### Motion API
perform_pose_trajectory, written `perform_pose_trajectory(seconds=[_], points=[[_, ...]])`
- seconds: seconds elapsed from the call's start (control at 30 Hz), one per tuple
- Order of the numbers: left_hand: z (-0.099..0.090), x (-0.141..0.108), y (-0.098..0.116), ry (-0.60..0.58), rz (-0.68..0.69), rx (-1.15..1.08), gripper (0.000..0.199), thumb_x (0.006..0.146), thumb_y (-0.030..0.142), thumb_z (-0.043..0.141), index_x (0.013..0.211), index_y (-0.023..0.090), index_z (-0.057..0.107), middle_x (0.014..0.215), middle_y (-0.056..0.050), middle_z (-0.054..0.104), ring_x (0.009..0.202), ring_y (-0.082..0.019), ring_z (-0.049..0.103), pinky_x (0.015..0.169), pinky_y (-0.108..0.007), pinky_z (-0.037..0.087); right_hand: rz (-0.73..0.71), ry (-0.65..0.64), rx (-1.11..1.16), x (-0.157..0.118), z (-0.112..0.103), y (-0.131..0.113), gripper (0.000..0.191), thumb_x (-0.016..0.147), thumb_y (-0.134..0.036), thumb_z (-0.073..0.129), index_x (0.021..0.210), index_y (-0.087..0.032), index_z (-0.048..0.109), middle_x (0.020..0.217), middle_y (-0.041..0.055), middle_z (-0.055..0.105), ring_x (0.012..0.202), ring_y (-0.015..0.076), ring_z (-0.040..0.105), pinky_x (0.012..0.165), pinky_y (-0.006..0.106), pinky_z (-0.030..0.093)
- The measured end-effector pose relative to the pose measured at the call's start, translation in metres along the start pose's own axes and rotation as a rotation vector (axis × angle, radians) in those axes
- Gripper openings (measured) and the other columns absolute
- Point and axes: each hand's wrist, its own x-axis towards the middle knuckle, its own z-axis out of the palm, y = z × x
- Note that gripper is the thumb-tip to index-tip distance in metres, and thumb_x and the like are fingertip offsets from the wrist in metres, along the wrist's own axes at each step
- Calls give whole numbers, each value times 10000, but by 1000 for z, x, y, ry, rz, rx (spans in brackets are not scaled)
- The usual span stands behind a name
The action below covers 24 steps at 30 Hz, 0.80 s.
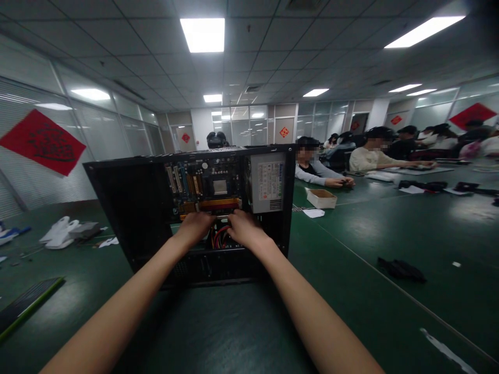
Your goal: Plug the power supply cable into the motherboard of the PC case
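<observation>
A black computer case (125,208) stands on the green table with its side open towards me. Inside are the motherboard (234,175), with a pale square processor area, and a silver power supply (267,183) at the upper right. My left hand (197,227) and my right hand (246,227) both reach in at the motherboard's lower edge, just below the yellow and red memory slots (212,205). Their fingers are curled close to a thin strip there; what they hold is too small and blurred to name. Red and yellow cables (220,237) hang between the hands.
A black and green board-like item (29,301) lies at left, near a white plastic bag (60,232). On the right are a small open box (322,198) and a black cloth-like item (401,270). Several people sit along the table beyond.
</observation>
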Motion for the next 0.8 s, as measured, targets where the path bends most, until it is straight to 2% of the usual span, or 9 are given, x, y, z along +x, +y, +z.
perform_pose_trajectory(seconds=[0.17,0.57,0.8], points=[[3,-1,-1,21,30,101,378,934,111,422,1197,226,668,1072,-136,717,963,-298,696,748,-368,533,1,-10,20,1,2,1,242,871,-265,587,1046,-141,699,1137,127,652,1012,243,654,814,296,500],[-3,-3,1,-9,-49,36,339,949,160,427,1158,191,692,1092,-165,717,998,-310,690,816,-389,527,7,-21,27,1,2,1,231,870,-261,581,1030,-148,704,1133,123,657,992,247,664,783,296,502],[2,-1,-1,11,3,73,353,934,134,438,1156,241,690,1084,-133,724,1001,-323,691,796,-420,542,-8,-21,36,3,4,2,245,867,-263,578,1038,-143,705,1130,132,658,999,250,658,812,306,499]])
